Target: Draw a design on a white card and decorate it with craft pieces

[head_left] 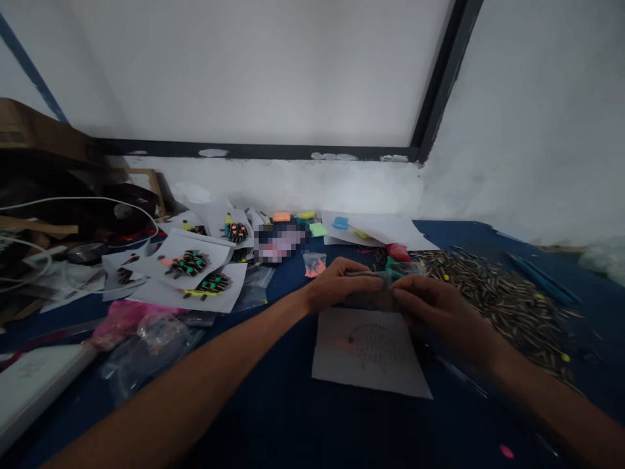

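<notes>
Head view: the left hand [334, 285] and right hand [445, 309] are near each other, fingers pinched on a clear plastic bag [408, 268] held above the far edge of a sheet with a faint drawing [374, 355]. The sheet lies on the blue-covered bench [273, 417]. A heap of striped seeds [502, 303] lies beside the right hand. A small bag of pink pieces [315, 266] sits just beyond the left wrist. Seed-decorated sheets [159, 255] overlap at left. The bag's contents cannot be made out.

We log | sheet [371, 378]: matt paper | seeds [498, 299]: rough, matt husks | pouch [407, 268]: clear, glossy plastic | pink bag [127, 318]: crinkled, shiny plastic | desk [273, 410]: matt, cloth-like | wall [551, 117]: matt, uneven plaster | box [41, 133]: dull cardboard
</notes>
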Available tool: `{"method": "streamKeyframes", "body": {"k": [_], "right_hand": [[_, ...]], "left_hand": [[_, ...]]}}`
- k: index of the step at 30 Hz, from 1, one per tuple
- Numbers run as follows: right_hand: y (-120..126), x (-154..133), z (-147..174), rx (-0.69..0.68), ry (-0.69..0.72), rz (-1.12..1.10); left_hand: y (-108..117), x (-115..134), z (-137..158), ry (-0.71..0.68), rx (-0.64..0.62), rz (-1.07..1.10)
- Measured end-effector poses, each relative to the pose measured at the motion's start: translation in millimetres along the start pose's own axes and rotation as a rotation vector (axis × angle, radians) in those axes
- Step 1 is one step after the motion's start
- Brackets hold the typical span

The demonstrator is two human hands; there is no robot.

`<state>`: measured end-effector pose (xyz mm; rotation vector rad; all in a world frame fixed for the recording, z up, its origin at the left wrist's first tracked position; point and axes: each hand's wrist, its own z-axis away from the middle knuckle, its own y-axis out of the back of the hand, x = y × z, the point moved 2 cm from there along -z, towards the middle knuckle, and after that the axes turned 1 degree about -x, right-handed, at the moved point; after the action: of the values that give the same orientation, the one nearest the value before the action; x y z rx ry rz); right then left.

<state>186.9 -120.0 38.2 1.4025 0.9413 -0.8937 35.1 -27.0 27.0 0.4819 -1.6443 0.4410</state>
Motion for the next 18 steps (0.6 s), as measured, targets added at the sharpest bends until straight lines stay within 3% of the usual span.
{"method": "streamKeyframes", "body": {"k": [18], "right_hand": [[-0.1,4.0,-0.8,-0.065,-0.042,-0.09]], "left_hand": [[2.5,-8.7,-2.0,0.061,-0.012,0.048]]}}
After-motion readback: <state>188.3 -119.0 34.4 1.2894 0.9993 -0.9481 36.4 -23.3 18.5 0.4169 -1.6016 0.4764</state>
